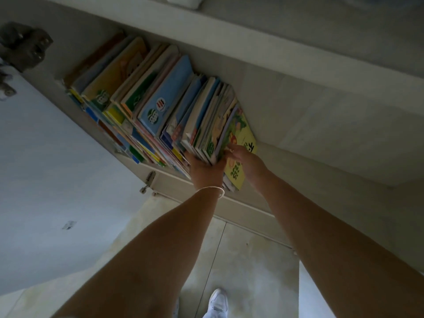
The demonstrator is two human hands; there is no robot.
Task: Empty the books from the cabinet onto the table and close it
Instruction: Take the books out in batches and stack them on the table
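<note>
Thin, brightly coloured children's books (160,97) stand packed and leaning in a row on the open cabinet (298,92) shelf. The left hand (204,168) grips the lower edge of the rightmost bundle. The right hand (243,159), fingers curled, pinches the yellow-green book (245,134) at the row's end.

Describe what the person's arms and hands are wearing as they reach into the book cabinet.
Both forearms are bare, with no sleeves in view. The left hand has a thin, pale bangle round its wrist. The right hand shows something small and pale on a finger, possibly a ring, but it is too blurred to be sure. No gloves or watch are visible.
</note>
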